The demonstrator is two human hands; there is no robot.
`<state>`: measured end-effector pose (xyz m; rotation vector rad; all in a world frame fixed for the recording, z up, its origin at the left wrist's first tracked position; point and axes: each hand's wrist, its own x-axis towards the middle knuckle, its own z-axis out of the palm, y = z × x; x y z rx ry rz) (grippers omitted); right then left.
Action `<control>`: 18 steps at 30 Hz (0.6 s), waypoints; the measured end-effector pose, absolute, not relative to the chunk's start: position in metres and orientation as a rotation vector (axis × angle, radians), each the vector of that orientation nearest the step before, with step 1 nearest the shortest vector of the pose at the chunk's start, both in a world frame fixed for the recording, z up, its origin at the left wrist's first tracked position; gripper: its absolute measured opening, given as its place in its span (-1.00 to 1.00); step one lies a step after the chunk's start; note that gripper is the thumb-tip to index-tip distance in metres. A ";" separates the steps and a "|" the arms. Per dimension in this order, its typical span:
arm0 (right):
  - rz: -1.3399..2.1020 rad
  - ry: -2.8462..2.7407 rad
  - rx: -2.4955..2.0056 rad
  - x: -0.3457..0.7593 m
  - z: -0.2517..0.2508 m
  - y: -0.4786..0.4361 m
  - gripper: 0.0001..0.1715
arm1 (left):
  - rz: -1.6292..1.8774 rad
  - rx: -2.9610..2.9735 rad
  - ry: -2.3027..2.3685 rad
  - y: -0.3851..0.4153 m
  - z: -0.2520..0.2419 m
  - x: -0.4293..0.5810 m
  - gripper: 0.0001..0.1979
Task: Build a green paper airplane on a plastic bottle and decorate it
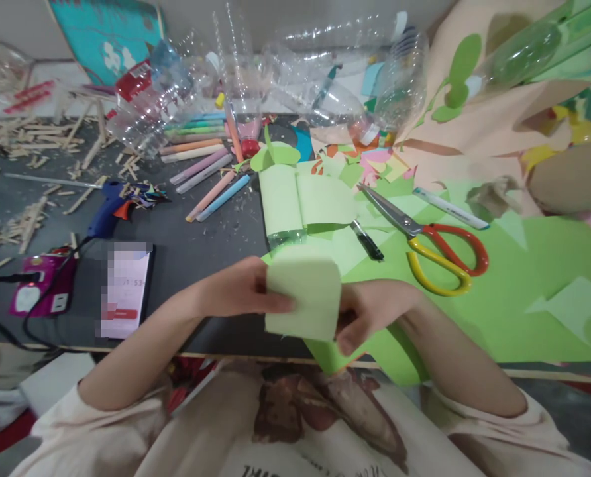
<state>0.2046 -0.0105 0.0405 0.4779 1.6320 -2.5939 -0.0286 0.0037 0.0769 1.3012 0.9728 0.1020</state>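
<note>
Between my two hands is a pale green piece of paper (305, 291) with rounded upper corners, held up near the table's front edge. My left hand (246, 285) pinches its left side, thumb lying across the front. At the right edge, my right hand (370, 308) has its fingers curled against the paper, the fingertips partly behind it. Just beyond lies a clear bottle wrapped in pale green paper (281, 202), with green leaf shapes (274, 156) at its far end. To the right are large scissors (415, 228) with red and yellow handles and a black-capped pen (368, 240).
Bright green paper sheets (504, 298) cover the right side. At left are a phone (129, 291), a blue glue gun (109, 205) with its cord, a purple power box (42, 285) and scattered wooden sticks (32, 142). Markers (223, 199) and clear plastic bottles (335, 73) lie farther back.
</note>
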 end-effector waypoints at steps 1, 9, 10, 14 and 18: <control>-2.613 1.710 0.467 0.207 0.040 -0.007 -0.36 | 0.140 1.257 0.979 0.007 0.077 -0.037 -0.75; -2.512 1.934 1.611 0.206 0.030 0.002 -0.34 | 1.466 0.665 1.213 0.040 0.058 -0.061 -0.87; -2.441 1.925 1.741 0.204 0.029 0.000 -0.37 | 1.515 0.555 1.195 0.043 0.053 -0.056 -0.88; -2.313 1.968 2.121 0.194 0.025 -0.003 -0.55 | 1.515 0.288 1.178 0.047 0.034 -0.041 -0.82; -2.656 1.684 2.207 0.188 0.020 -0.007 -0.60 | 1.575 0.147 1.126 0.046 0.031 -0.037 -0.80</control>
